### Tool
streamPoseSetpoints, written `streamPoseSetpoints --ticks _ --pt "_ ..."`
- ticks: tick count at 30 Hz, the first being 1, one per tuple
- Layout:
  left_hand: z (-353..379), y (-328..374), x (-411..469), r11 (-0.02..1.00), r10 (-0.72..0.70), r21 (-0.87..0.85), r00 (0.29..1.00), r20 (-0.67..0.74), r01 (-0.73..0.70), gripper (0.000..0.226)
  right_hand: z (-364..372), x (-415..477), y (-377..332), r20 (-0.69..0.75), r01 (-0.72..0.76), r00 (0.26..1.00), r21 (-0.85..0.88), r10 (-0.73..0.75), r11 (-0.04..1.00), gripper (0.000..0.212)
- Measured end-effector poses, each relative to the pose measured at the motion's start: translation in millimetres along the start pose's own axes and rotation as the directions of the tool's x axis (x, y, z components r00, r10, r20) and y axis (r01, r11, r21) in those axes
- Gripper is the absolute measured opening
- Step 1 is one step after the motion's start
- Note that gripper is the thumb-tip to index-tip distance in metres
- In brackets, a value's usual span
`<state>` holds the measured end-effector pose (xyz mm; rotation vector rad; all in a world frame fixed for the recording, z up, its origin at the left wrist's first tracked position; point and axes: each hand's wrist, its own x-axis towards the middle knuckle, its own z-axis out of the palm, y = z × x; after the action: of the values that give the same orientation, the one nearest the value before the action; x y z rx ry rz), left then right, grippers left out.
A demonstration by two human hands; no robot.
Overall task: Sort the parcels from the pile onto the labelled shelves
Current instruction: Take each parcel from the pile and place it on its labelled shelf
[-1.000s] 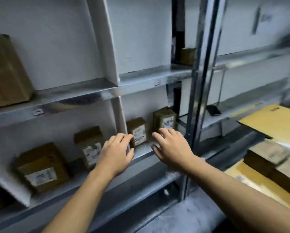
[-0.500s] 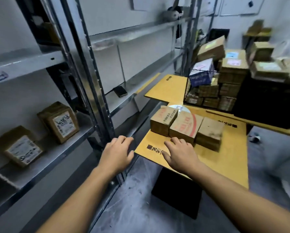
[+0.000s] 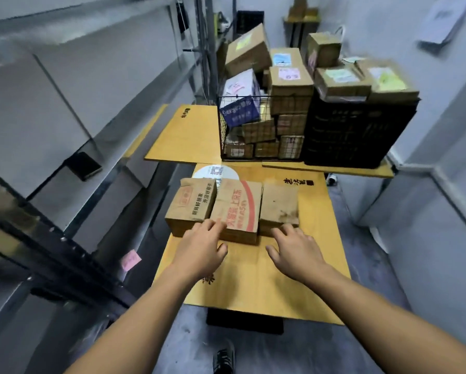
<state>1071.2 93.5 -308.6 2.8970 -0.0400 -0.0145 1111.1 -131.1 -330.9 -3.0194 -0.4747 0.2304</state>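
Note:
Three brown cardboard parcels lie side by side on a yellow board [image 3: 253,279]: a left parcel [image 3: 192,203], a middle parcel with red print [image 3: 240,206] and a plain right parcel [image 3: 279,203]. My left hand [image 3: 202,245] hovers with fingers apart, its fingertips at the near edge where the left and middle parcels meet. My right hand [image 3: 293,247] is spread open, fingertips at the near edge of the right parcel. Neither hand holds anything. The metal shelves [image 3: 64,147] run along the left.
Behind the three parcels, a wire basket [image 3: 223,130] and a black crate [image 3: 355,136] hold a pile of many boxes. A dark phone-like object [image 3: 84,166] lies on a shelf. A pink label [image 3: 130,260] is stuck on the rack. A shoe [image 3: 223,360] shows on the grey floor.
The view swung right, from the shelves with parcels to the board. Both empty hands moved from the shelf edge across to the near side of the three parcels.

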Motion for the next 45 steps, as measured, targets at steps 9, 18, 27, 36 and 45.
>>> streamPoseSetpoints --ticks 9,18,27,36,45 --pt "50 22 132 0.979 0.199 -0.075 0.962 0.189 -0.188 0.050 9 79 34 0.068 -0.293 0.956 0.205 0.285 0.934 0.045" --pt "93 49 157 0.984 0.142 -0.142 0.958 0.248 -0.109 0.055 44 108 69 0.208 -0.438 0.895 0.580 0.394 0.687 0.056" --pt "105 74 142 0.976 -0.017 -0.212 0.993 0.117 0.041 0.053 54 106 82 0.194 -0.392 0.880 0.813 0.434 0.431 0.048" --pt "97 119 132 0.795 -0.025 -0.605 0.996 -0.090 -0.035 0.040 40 93 122 0.137 -0.285 0.885 0.915 0.445 0.285 0.042" --pt "83 122 157 0.519 -0.188 -0.847 0.982 0.022 0.119 0.050 20 84 142 0.004 -0.114 0.896 0.969 0.443 0.221 0.042"
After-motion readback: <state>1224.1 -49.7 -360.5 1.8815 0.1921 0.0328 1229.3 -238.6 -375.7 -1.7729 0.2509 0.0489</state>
